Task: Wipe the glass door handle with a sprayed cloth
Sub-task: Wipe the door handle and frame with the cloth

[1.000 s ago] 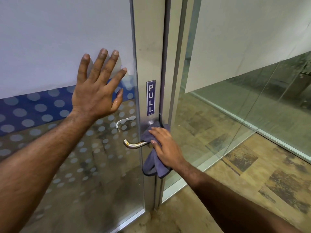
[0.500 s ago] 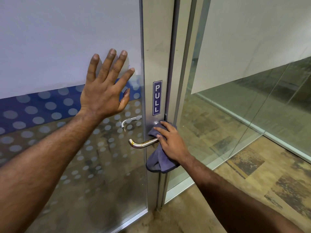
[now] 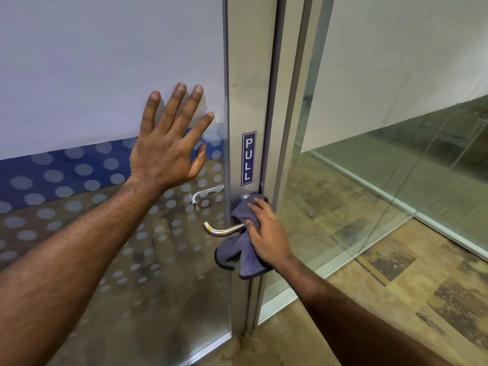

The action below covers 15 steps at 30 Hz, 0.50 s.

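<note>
A steel lever handle (image 3: 220,230) sticks out leftward from the door's metal stile (image 3: 250,101). A blue-grey cloth (image 3: 237,256) is draped over the handle's base and hangs below it. My right hand (image 3: 266,233) presses the cloth against the handle's root, fingers pointing up-left. My left hand (image 3: 169,143) lies flat on the glass door panel (image 3: 105,62), fingers spread, holding nothing. The handle's free end is bare and shows a rusty stain.
A blue PULL sticker (image 3: 248,158) sits on the stile above the handle. A second handle (image 3: 204,194) shows through the dotted glass. Fixed glass partitions (image 3: 396,154) stand to the right, over a patterned brown floor (image 3: 396,299).
My right hand with the cloth has shifted slightly along the handle's base. My left hand stays flat on the glass. The view has drifted a little.
</note>
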{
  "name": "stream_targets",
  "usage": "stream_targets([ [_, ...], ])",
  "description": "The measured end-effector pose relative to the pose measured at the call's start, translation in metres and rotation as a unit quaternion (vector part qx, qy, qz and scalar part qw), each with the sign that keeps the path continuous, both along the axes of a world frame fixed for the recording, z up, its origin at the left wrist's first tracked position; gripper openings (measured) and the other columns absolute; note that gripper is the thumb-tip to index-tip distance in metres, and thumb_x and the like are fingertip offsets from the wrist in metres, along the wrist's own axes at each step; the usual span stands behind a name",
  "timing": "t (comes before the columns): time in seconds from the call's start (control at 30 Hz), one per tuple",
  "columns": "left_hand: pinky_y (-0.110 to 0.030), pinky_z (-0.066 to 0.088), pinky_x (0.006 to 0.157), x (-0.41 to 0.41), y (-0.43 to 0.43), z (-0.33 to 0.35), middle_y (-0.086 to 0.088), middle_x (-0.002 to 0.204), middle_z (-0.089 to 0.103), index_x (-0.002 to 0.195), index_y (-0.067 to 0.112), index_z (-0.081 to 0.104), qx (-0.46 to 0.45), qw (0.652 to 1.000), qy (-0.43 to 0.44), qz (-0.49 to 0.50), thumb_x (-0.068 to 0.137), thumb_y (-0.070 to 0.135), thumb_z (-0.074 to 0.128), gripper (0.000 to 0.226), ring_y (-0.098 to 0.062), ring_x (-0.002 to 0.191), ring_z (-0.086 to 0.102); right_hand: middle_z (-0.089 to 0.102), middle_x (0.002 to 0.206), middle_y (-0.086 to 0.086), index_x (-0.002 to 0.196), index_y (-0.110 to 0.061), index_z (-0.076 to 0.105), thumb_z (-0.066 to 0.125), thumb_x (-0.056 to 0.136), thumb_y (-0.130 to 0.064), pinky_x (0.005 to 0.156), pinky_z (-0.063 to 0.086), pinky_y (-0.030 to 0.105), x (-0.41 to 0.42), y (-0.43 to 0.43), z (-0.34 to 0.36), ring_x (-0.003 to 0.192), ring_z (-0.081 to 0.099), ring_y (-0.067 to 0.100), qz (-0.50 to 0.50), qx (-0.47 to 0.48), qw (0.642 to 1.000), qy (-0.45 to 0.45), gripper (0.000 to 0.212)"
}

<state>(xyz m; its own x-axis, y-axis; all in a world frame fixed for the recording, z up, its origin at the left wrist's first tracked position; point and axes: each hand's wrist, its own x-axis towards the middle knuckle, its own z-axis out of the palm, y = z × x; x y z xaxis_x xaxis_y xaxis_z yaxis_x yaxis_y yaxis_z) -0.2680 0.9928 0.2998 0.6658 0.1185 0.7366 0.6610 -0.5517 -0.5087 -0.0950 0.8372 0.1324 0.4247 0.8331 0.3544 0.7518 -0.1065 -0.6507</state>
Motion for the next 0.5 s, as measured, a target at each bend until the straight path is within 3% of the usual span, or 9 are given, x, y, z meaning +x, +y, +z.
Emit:
stream_targets([
  [0.13, -0.052, -0.009, 0.119, 0.001, 0.001, -0.002, -0.015, 0.166, 0.008, 0.154, 0.018, 0.028, 0.0, 1.0, -0.003, -0.006, 0.099, 0.045, 0.034, 0.061, -0.037, 0.152, 0.007, 0.034, 0.159, -0.003, 0.151, -0.017, 0.037, 0.05, 0.099, -0.027, 0.118, 0.016, 0.022, -0.008, -0.011, 0.0, 0.147, 0.029, 0.011, 0.057, -0.048, 0.984, -0.161, 0.055],
  [0.2, -0.052, -0.009, 0.119, 0.001, 0.001, -0.002, -0.015, 0.166, 0.008, 0.154, 0.018, 0.028, 0.001, 1.0, -0.003, -0.006, 0.099, 0.045, 0.033, 0.061, -0.037, 0.152, 0.007, 0.04, 0.156, -0.004, 0.148, -0.021, 0.043, 0.05, 0.098, -0.033, 0.12, 0.028, 0.039, -0.001, -0.012, -0.001, 0.144, 0.035, 0.012, 0.054, -0.04, 0.983, -0.171, 0.052],
  [0.27, -0.053, -0.009, 0.119, 0.001, 0.001, -0.002, -0.016, 0.166, 0.008, 0.155, 0.019, 0.028, 0.003, 1.0, -0.001, -0.002, 0.099, 0.045, 0.034, 0.062, -0.037, 0.152, 0.007, 0.035, 0.159, -0.004, 0.144, -0.031, 0.047, 0.045, 0.099, -0.043, 0.114, 0.03, 0.05, 0.007, -0.005, -0.004, 0.145, 0.032, 0.014, 0.016, -0.042, 0.987, -0.153, 0.047],
  [0.37, -0.053, -0.008, 0.119, 0.0, 0.001, -0.002, -0.016, 0.166, 0.009, 0.155, 0.019, 0.028, 0.001, 1.0, 0.001, -0.001, 0.099, 0.045, 0.034, 0.062, -0.038, 0.152, 0.008, 0.008, 0.166, -0.005, 0.14, -0.04, 0.049, 0.041, 0.1, -0.05, 0.118, 0.01, 0.055, -0.003, 0.01, -0.013, 0.152, 0.008, 0.017, 0.008, -0.043, 0.997, -0.056, 0.042],
  [0.43, -0.053, -0.007, 0.119, 0.0, 0.001, -0.001, -0.016, 0.165, 0.01, 0.155, 0.019, 0.028, 0.002, 1.0, 0.001, 0.0, 0.098, 0.046, 0.034, 0.063, -0.038, 0.152, 0.01, 0.002, 0.167, -0.003, 0.14, -0.034, 0.051, 0.043, 0.1, -0.046, 0.121, 0.004, 0.047, -0.014, 0.016, -0.014, 0.153, -0.005, 0.017, 0.025, -0.004, 1.0, 0.002, 0.043],
  [0.5, -0.054, -0.005, 0.118, -0.001, 0.0, -0.001, -0.017, 0.165, 0.011, 0.154, 0.019, 0.028, 0.003, 1.0, -0.002, -0.002, 0.098, 0.045, 0.035, 0.062, -0.038, 0.152, 0.011, 0.001, 0.167, -0.001, 0.148, -0.028, 0.041, 0.044, 0.099, -0.042, 0.123, 0.007, 0.038, -0.018, 0.014, -0.013, 0.153, -0.007, 0.017, 0.035, 0.011, 0.999, 0.019, 0.051],
])
